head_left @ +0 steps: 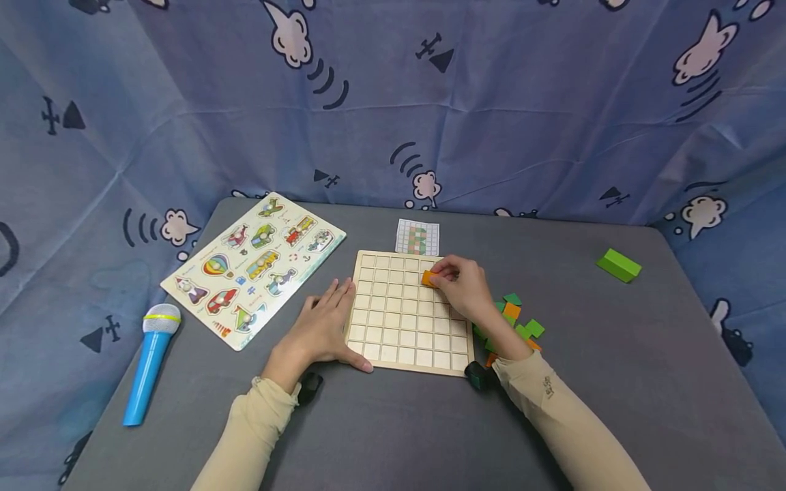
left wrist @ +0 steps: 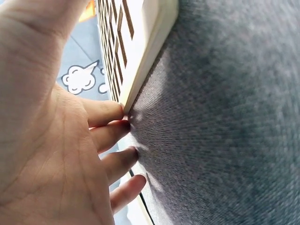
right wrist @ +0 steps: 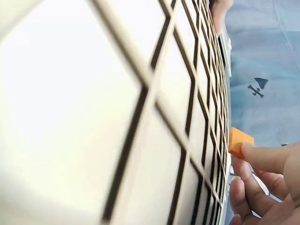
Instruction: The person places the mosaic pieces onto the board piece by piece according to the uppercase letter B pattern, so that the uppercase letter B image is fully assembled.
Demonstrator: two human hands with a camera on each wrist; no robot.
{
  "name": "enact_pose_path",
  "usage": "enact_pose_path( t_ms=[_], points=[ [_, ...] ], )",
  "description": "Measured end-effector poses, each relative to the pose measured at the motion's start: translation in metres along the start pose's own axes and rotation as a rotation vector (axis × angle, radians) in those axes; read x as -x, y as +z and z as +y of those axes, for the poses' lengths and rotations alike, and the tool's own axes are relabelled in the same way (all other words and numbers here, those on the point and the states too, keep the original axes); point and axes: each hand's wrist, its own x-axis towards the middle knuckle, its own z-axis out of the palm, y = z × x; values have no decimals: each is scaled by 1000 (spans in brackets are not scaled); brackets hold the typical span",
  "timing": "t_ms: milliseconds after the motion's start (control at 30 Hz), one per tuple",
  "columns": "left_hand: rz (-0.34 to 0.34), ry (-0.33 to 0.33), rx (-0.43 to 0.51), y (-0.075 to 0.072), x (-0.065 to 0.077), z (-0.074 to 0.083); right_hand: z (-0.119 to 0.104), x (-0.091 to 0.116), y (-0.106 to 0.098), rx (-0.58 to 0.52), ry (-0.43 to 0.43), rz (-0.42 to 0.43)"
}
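A wooden grid board [head_left: 408,338] of square cells lies on the table's middle. My right hand [head_left: 464,290] pinches an orange block [head_left: 428,278] between thumb and fingers over the board's far right part; in the right wrist view the orange block [right wrist: 238,140] is at the grid's far side. Along the board's left edge rests my left hand [head_left: 323,326], fingers spread and thumb by the near left corner. In the left wrist view its fingertips [left wrist: 116,112] touch the board's edge. Behind the board lies a pattern card [head_left: 428,235] with coloured squares.
Several green and orange blocks [head_left: 512,311] are scattered right of the board, partly hidden by my right forearm. A green block [head_left: 619,265] lies far right. To the left are a picture puzzle board [head_left: 252,273] and a blue toy microphone [head_left: 149,368]. A patterned curtain [head_left: 368,102] hangs behind the table.
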Motion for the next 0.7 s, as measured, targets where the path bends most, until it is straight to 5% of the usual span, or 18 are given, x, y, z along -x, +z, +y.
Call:
enact_pose_path(
  t_ms=[700],
  points=[
    [-23, -32, 2, 2, -2, 8, -24, -28, 36, -52, 15, -90]
  ],
)
